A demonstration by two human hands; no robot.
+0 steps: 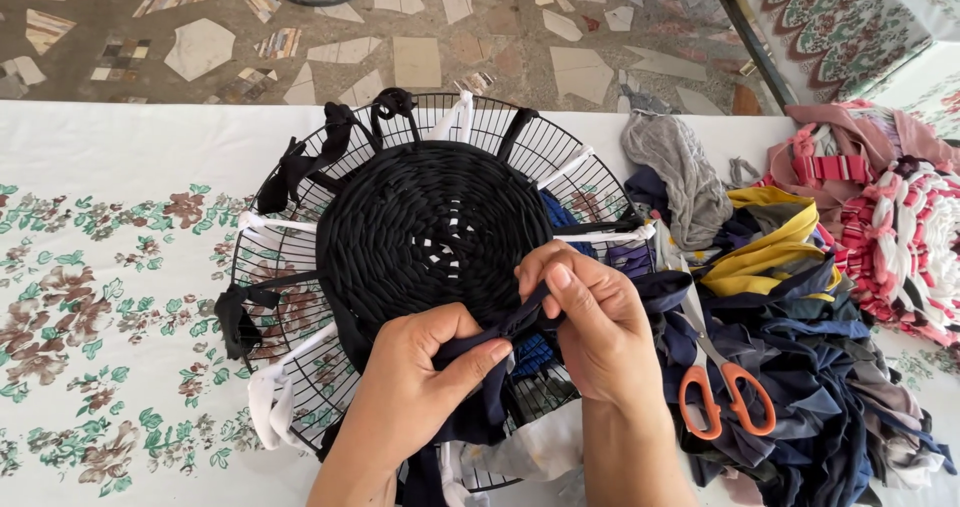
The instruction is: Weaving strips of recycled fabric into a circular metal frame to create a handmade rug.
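Hands are working at the near edge of a round wire frame [262, 257] lying flat on a flowered tabletop [100, 267]. The left hand [420, 367] is closing thumb and fingers on a dark navy fabric strip [505, 332], and the right hand [590, 317] is pinching the same strip just beside it, so both are gripping cloth, pulled taut between them. A dense black woven disc [430, 227] is filling the middle of the frame, with a few white flecks showing at its centre. Black and white ties are running out like spokes to the rim, far and left. Judging by that, the core is looking done, while the outer ring of bare wire is looking unwoven all around; a good share seems left. To the right, orange-handled scissors [720, 387] are lying on a heap of fabric scraps [800, 367], navy, yellow and grey. Farther right, a pink and white woven piece [900, 237] is resting at the edge.
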